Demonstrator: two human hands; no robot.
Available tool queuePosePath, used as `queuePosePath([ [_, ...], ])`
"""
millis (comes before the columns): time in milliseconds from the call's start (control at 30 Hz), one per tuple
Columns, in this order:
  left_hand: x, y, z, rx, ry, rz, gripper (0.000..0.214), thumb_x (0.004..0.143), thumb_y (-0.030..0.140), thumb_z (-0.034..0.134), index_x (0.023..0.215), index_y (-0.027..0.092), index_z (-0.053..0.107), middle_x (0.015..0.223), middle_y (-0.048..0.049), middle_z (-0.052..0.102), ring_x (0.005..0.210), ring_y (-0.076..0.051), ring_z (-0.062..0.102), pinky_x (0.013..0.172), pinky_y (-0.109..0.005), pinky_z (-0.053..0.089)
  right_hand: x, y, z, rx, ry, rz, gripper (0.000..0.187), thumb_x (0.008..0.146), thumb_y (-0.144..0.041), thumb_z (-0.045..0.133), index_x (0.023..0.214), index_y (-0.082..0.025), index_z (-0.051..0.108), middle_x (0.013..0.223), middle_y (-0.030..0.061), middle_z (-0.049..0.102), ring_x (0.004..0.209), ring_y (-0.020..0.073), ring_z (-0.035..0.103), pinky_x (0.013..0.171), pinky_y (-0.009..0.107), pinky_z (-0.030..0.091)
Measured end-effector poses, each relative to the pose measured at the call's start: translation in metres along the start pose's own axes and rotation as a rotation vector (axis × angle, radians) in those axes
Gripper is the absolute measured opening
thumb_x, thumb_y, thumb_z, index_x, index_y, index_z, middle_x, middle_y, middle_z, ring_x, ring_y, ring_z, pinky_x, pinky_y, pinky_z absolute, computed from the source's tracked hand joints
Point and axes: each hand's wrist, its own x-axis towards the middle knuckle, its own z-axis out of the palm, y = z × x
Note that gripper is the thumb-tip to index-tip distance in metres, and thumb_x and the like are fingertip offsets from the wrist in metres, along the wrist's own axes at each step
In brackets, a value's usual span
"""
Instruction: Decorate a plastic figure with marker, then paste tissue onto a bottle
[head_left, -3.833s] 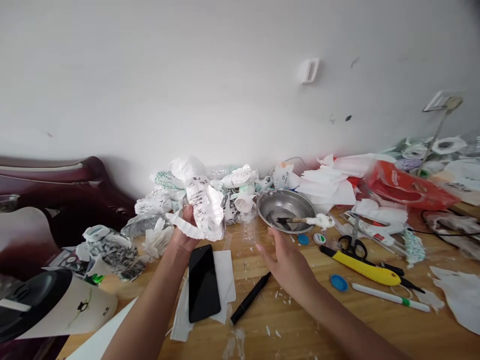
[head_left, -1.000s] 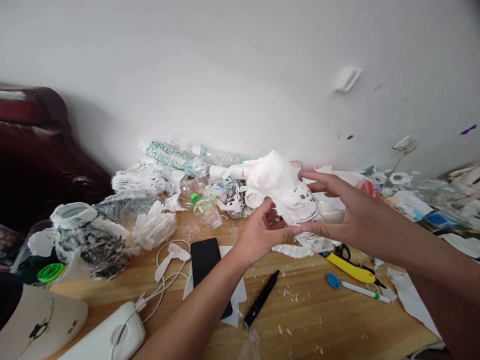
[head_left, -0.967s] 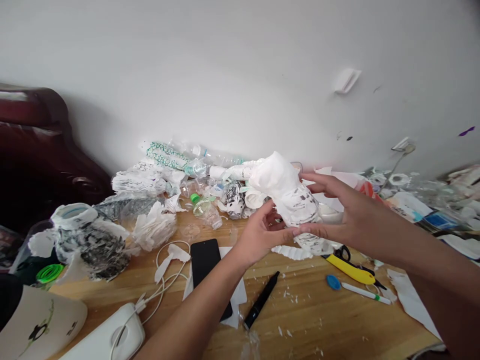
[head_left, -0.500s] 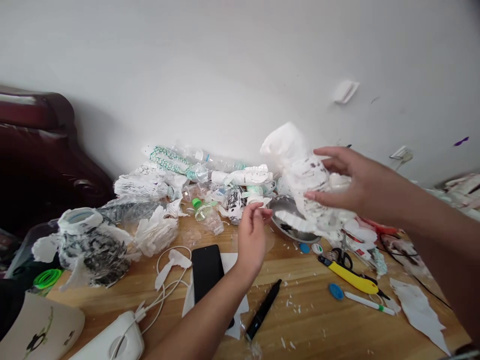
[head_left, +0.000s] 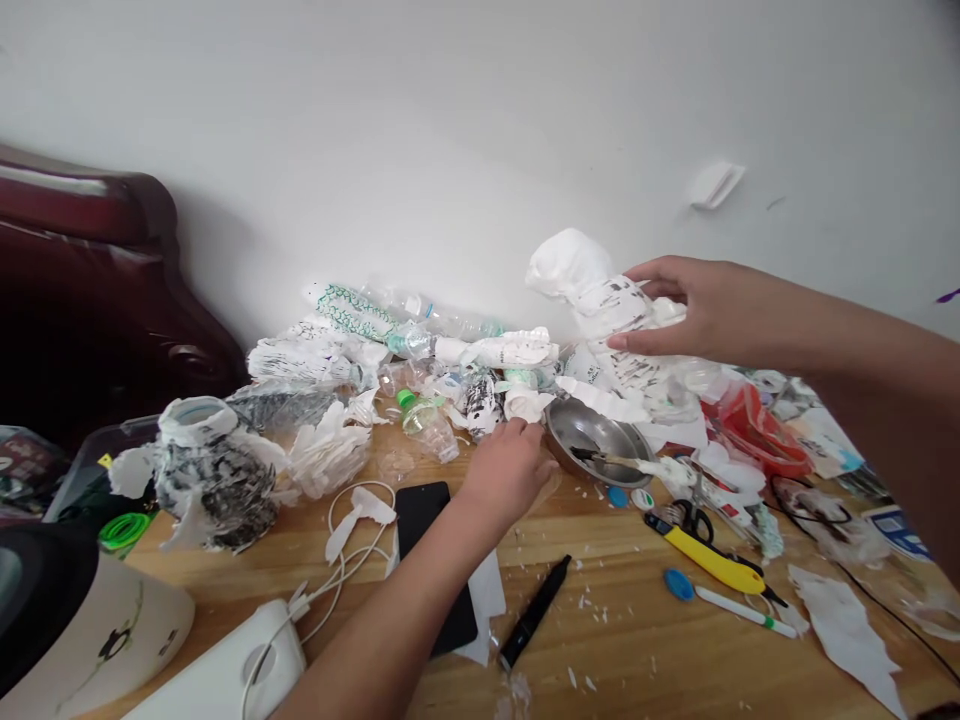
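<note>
My right hand (head_left: 675, 305) is closed around the side of a white paper-wrapped figure (head_left: 611, 310) with dark streaks and a rounded white top, held up beside the wall. Loose paper flaps hang from its lower part. Low over the middle of the table, my left hand (head_left: 514, 465) has its back to me, thumb apart from the fingers, with nothing visible in it. Just beyond its fingertips lies a torn white paper piece (head_left: 527, 403). To its right stands a metal bowl (head_left: 611, 445) with a brush (head_left: 619, 460) resting across its rim.
A streaked paper-covered jar (head_left: 214, 480) stands left. Plastic bottles (head_left: 431, 430) and paper crowd the back. Nearer lie a phone (head_left: 454, 610), a black marker (head_left: 536, 610), a white power bank (head_left: 225, 665) with cable, and a yellow cutter (head_left: 709, 560). A lidded cup (head_left: 127, 620) is front left.
My left hand has lowered and turned, fingers now pointing forward and down. The right hand has raised the paper-wrapped figure slightly, uncovering more of the bowl and brush. The view has shifted a little.
</note>
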Motion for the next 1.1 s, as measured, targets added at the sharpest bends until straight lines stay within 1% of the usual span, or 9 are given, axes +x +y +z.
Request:
queuePosePath([
  [67,-0.002,-0.003,-0.007,0.004,-0.003,-0.024,0.039,0.096,0.041,0.055,0.120,0.010,0.061,0.125,-0.0239,0.062,0.123,-0.042,0.055,0.101,-0.054,0.044,-0.008,0.008,0.001,0.010,-0.013,0.029,0.082,0.076,-0.056,0.078,0.143,-0.019,0.050,0.139,0.0208,0.059,0.127,0.0359,0.059,0.105,0.047,0.045],
  [133,-0.004,-0.007,-0.012,-0.107,-0.057,-0.034,0.055,0.093,0.055,0.055,0.127,0.012,0.058,0.130,-0.0252,0.061,0.127,-0.044,0.052,0.102,-0.057,0.042,-0.018,0.016,0.004,0.013,-0.054,0.049,0.082,0.077,-0.056,0.077,0.144,-0.020,0.048,0.140,0.0216,0.058,0.127,0.0367,0.059,0.105,0.048,0.046],
  [200,-0.005,-0.013,-0.011,-0.280,-0.147,-0.013,0.076,0.080,0.062,0.070,0.137,0.016,0.051,0.141,-0.0246,0.056,0.136,-0.045,0.047,0.108,-0.057,0.039,-0.031,0.023,0.009,0.018,-0.113,0.044,0.079,0.078,-0.055,0.075,0.144,-0.022,0.047,0.141,0.0203,0.058,0.128,0.0363,0.059,0.105,0.047,0.046],
  [300,-0.001,-0.025,0.001,-0.487,-0.254,0.023,0.106,0.053,0.048,0.093,0.143,0.018,0.046,0.147,-0.0251,0.053,0.138,-0.045,0.047,0.111,-0.056,0.038,-0.051,0.030,0.023,0.032,-0.268,0.015,0.076,0.080,-0.052,0.073,0.144,-0.023,0.047,0.142,0.0164,0.058,0.128,0.0345,0.058,0.106,0.045,0.048],
  [400,0.008,-0.036,0.018,-0.598,-0.257,-0.003,0.101,0.055,0.037,0.093,0.141,0.015,0.046,0.134,-0.0250,0.064,0.123,-0.040,0.062,0.101,-0.051,0.048,-0.065,0.031,0.041,0.061,-0.391,0.010,0.080,0.077,-0.054,0.072,0.145,-0.022,0.046,0.144,0.0144,0.058,0.130,0.0348,0.058,0.103,0.044,0.051],
  [567,0.016,-0.042,0.035,-0.625,-0.126,-0.004,0.090,0.054,0.035,0.094,0.132,0.014,0.055,0.127,-0.0186,0.068,0.114,-0.035,0.064,0.096,-0.043,0.051,-0.068,0.023,0.067,0.112,-0.367,-0.028,0.071,0.077,-0.053,0.070,0.138,-0.024,0.050,0.137,0.0096,0.063,0.121,0.0325,0.063,0.094,0.040,0.054],
  [767,0.006,-0.042,0.040,-0.646,-0.114,0.014,0.064,0.060,0.044,0.091,0.114,0.017,0.068,0.105,-0.0083,0.074,0.097,-0.029,0.067,0.087,-0.040,0.052,-0.064,0.019,0.092,0.109,-0.409,-0.065,0.066,0.075,-0.052,0.072,0.131,-0.022,0.053,0.126,0.0103,0.067,0.109,0.0312,0.066,0.085,0.038,0.053],
  [933,0.005,-0.046,0.046,-0.679,-0.107,0.005,0.062,0.063,0.036,0.089,0.118,0.018,0.065,0.120,-0.0108,0.072,0.110,-0.030,0.064,0.096,-0.040,0.049,-0.056,0.018,0.089,0.064,-0.360,-0.100,0.067,0.075,-0.055,0.070,0.131,-0.021,0.056,0.131,0.0116,0.064,0.115,0.0332,0.063,0.088,0.039,0.052],
  [1100,0.005,-0.048,0.049,-0.631,-0.118,-0.060,0.063,0.062,0.035,0.089,0.117,0.018,0.064,0.120,-0.0118,0.072,0.107,-0.031,0.065,0.094,-0.039,0.050,-0.042,0.009,0.089,0.007,-0.375,-0.161,0.068,0.071,-0.057,0.073,0.127,-0.021,0.060,0.127,0.0110,0.066,0.111,0.0347,0.064,0.086,0.042,0.052],
])
